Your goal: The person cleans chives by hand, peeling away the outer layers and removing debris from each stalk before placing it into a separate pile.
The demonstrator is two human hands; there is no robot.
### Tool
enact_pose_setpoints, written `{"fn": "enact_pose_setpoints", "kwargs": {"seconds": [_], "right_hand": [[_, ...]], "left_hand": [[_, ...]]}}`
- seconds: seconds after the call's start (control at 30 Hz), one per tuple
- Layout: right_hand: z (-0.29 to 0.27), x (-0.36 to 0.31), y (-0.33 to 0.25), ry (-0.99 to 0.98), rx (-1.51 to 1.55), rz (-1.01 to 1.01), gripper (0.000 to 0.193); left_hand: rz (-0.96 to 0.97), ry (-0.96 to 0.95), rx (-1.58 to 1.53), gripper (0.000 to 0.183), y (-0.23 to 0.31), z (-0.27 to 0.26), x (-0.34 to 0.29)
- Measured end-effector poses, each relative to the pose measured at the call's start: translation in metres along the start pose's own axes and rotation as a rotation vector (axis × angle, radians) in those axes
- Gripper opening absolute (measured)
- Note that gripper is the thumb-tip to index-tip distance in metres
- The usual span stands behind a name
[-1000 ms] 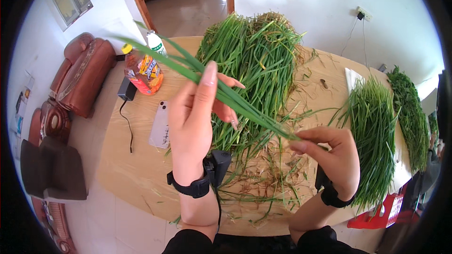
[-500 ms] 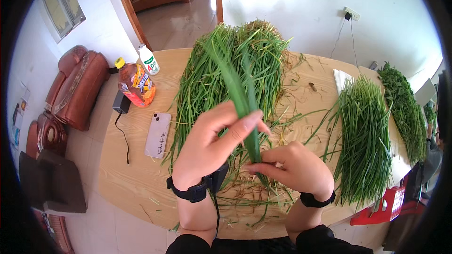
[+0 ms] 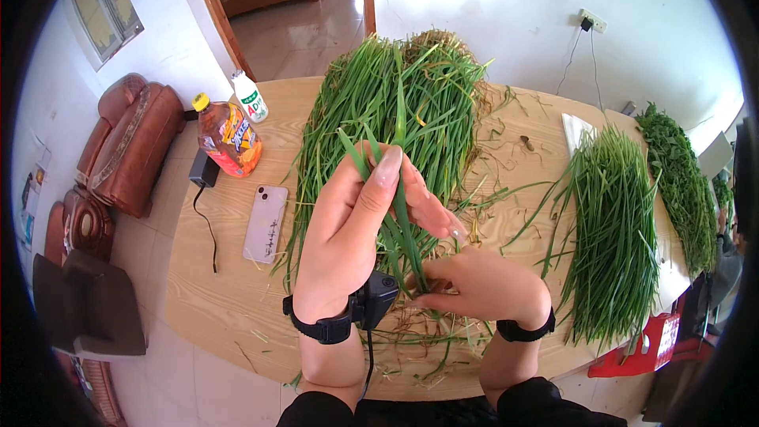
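Note:
A few long green garlic chives are held between my hands over the near middle of the table. My left hand pinches the blades higher up, thumb against the fingers, with leaf tips sticking out above. Lower down, my right hand grips the same chives near their bottom ends; its fingertips are partly hidden. Just beyond my hands lies a large heap of chives, with brownish dry bits at its far right. A neater bundle of chives rests on the right side.
Loose trimmings litter the wooden table. At left are a phone, a black adapter, a yellow-capped drink bottle and a white bottle. Leafy greens lie far right, above a red crate.
My left hand has turned and closed up around the blades, which now spread apart at the top. My right hand has shifted slightly left, still gripping the lower ends.

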State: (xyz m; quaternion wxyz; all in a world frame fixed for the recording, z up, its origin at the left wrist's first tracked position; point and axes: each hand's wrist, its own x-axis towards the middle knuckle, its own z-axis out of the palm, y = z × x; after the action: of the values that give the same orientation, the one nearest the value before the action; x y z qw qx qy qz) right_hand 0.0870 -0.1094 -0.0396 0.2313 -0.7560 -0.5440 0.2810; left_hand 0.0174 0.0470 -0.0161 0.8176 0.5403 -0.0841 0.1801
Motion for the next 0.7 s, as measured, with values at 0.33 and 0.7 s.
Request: {"fn": "enact_pose_setpoints", "kwargs": {"seconds": [0.33,0.7], "right_hand": [[0.006,0.018,-0.015,0.435,0.260,-0.253,0.024],[0.003,0.011,-0.029,0.481,0.831,-0.119,0.025]], "left_hand": [[-0.018,0.075,0.247,0.019,0.003,0.015,-0.003],[0.030,0.056,0.170,0.028,0.007,0.009,-0.004]]}}
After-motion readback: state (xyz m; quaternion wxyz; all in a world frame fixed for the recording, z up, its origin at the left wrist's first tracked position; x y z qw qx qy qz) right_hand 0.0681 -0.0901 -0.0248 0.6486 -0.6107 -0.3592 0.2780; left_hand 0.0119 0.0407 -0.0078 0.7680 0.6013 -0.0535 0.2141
